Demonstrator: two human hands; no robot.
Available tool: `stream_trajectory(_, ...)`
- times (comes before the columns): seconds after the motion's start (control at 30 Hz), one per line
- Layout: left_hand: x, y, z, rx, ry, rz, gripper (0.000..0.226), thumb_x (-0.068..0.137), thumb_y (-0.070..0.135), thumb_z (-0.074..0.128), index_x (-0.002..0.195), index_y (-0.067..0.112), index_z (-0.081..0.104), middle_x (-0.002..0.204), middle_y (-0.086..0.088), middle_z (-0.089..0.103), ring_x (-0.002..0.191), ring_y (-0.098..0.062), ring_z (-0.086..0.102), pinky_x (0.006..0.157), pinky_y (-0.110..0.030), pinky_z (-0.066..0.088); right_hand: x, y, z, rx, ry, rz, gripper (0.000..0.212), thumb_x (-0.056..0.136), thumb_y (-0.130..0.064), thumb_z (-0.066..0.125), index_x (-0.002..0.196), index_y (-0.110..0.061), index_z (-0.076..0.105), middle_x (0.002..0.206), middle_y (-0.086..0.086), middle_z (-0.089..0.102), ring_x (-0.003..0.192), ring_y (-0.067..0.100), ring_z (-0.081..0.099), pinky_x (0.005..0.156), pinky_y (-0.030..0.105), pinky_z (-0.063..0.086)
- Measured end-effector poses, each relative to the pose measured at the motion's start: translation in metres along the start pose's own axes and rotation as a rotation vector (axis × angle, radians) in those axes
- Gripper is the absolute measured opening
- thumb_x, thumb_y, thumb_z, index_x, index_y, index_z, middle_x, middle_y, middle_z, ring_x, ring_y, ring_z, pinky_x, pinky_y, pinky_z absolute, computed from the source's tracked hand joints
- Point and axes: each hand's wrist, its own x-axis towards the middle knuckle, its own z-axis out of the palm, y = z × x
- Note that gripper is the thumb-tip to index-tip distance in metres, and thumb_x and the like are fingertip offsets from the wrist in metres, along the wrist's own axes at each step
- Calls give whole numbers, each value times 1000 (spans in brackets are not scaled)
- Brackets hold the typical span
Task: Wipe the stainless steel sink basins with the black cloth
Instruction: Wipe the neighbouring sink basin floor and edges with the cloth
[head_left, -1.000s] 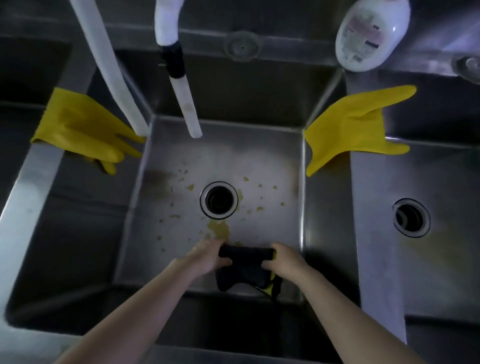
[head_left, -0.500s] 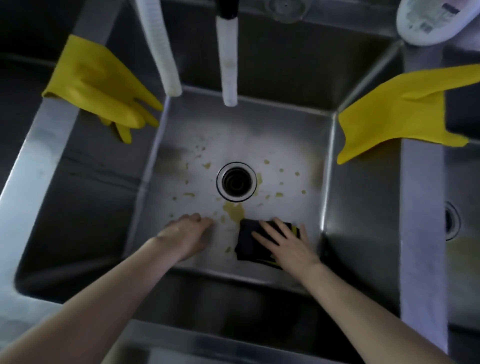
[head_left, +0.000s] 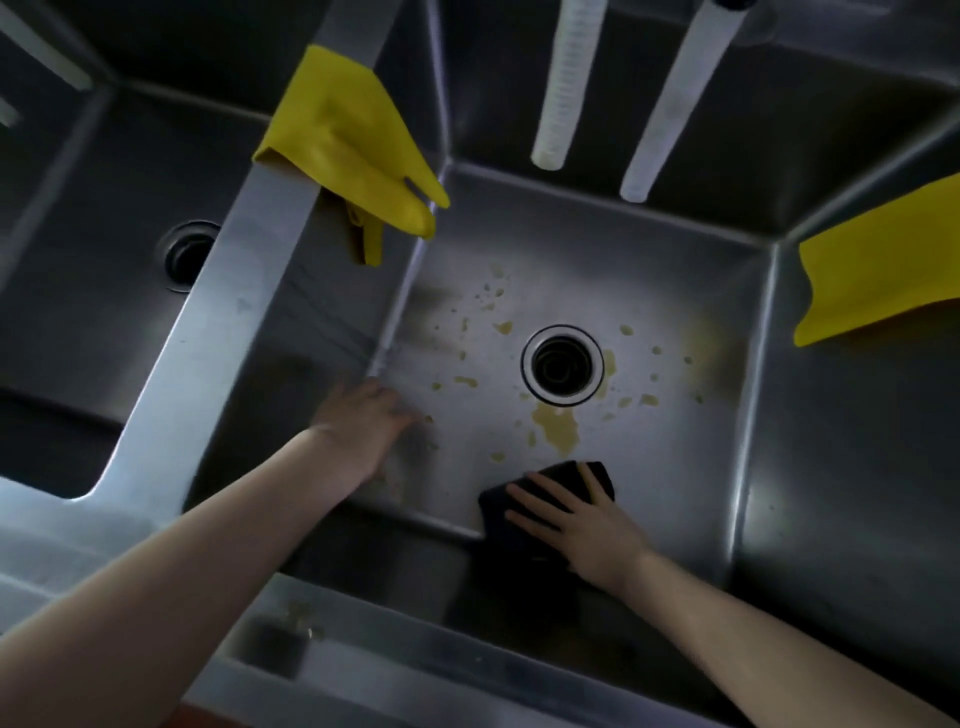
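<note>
The middle steel basin (head_left: 691, 467) has yellowish spots and a smear around its round drain (head_left: 562, 365). A black cloth (head_left: 498, 512) lies flat at the basin's near edge, below the drain. My right hand (head_left: 576, 525) presses on the cloth with fingers spread. My left hand (head_left: 366, 423) rests on the basin floor at the near left, blurred, fingers apart, holding nothing.
A yellow rubber glove (head_left: 348, 150) hangs over the left divider (head_left: 208, 332), another yellow glove (head_left: 883, 270) over the right wall. Two white hoses (head_left: 563, 83) (head_left: 670, 104) hang into the basin's back. The left basin has its own drain (head_left: 188, 253).
Both hands held the cloth up a second ago; now the cloth lies flat under my right hand and my left hand has moved left. The view has shifted leftward.
</note>
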Motion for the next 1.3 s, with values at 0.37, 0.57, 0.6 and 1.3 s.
stream_trajectory(0.37,-14,-30,-27,247,186,4,41,93,20,38,134,19,41,148,-11,28,141,-31,10,115,-52,5,107,-33,-77,186,12,191,76,98,-16,42,149,-33,-12,156,-7,-25,144,24,-18,111,65,3)
stream_trajectory(0.57,-34,-44,-33,357,350,112,38,94,20,36,130,19,47,142,-13,37,140,-32,15,113,-58,-6,79,-48,-65,82,-201,-82,75,97,-19,43,149,-34,-9,155,-8,-27,142,25,-24,110,64,-8)
stream_trajectory(0.6,-37,-48,-30,373,389,135,36,92,20,40,126,19,51,140,-12,41,139,-32,18,113,-60,-5,78,-48,-64,91,-217,-76,77,97,-18,44,149,-35,-10,155,-8,-27,142,24,-25,110,64,-9)
stream_trajectory(1.3,-42,-75,-28,100,801,154,20,73,18,48,81,14,66,86,-8,60,108,-28,54,112,-61,8,97,-51,-84,153,-161,35,80,96,-19,49,149,-40,-7,156,-11,-23,145,19,-13,115,53,7)
